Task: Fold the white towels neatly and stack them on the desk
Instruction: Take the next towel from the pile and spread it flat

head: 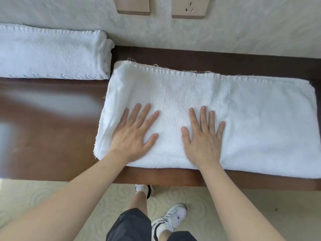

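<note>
Towel (pixel 251 122), white terry, lies part-folded along the bench (pixel 52 136) right of the folded stack (pixel 52 53), both hands (pixel 133 134) (pixel 203 136) pressing it with fingers spread flat; soft, limp and light, it looks best pinched at the right end's corners.

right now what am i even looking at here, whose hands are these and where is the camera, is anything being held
This is one picture from a wide-angle camera worn on a person's head, looking down at their own arms. There is no machine. The left hand and right hand both lie flat with spread fingers on a partly folded white towel, pressing it smooth. Neither hand holds anything. The towel rests on a dark wooden desk. At the far left of the desk lies an already folded towel. Behind, on the wall, are two sockets. Below the desk edge you see the person's shoes on a pale carpet.
</note>
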A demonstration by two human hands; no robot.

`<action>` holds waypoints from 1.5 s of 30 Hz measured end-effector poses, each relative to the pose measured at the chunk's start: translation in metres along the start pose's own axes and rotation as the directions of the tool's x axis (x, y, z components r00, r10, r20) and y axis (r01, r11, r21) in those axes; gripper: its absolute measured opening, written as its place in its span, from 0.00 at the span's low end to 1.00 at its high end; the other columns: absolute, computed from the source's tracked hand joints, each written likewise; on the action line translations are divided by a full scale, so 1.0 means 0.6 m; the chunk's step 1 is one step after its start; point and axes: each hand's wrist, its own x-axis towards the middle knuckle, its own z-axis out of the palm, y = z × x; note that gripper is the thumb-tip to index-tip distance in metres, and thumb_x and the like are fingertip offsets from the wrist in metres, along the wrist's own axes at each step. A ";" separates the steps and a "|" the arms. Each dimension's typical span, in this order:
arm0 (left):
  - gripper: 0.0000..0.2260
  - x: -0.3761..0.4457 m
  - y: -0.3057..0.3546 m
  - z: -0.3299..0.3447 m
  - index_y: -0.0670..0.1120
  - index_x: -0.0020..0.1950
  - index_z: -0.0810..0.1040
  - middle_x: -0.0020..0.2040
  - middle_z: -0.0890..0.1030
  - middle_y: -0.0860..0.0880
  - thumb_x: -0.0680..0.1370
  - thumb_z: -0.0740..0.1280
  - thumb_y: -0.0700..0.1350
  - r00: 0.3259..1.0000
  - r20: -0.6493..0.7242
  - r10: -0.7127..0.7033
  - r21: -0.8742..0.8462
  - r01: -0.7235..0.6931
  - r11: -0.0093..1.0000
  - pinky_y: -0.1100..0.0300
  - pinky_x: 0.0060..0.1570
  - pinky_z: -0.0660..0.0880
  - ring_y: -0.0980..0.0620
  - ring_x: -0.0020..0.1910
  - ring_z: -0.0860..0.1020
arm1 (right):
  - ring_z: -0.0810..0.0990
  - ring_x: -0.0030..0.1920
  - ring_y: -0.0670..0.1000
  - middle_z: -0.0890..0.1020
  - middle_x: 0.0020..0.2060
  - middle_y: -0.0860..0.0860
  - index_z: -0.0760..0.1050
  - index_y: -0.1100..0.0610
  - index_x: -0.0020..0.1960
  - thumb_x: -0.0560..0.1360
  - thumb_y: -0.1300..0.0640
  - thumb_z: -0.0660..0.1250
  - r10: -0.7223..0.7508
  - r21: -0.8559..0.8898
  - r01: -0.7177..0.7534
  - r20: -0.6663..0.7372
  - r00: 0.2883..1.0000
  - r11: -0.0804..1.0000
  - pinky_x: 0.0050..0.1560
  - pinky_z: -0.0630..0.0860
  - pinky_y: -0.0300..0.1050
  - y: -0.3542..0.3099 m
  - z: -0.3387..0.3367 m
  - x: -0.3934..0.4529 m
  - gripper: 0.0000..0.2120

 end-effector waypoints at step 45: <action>0.17 0.128 -0.100 -0.074 0.47 0.60 0.82 0.54 0.75 0.43 0.76 0.64 0.32 0.813 -0.445 -0.375 -0.348 0.229 0.909 0.52 0.39 0.72 0.43 0.52 0.72 | 0.46 0.82 0.57 0.49 0.82 0.54 0.48 0.50 0.83 0.80 0.40 0.48 -0.029 -0.042 0.025 -0.093 0.995 0.999 0.77 0.50 0.68 0.000 0.012 0.002 0.33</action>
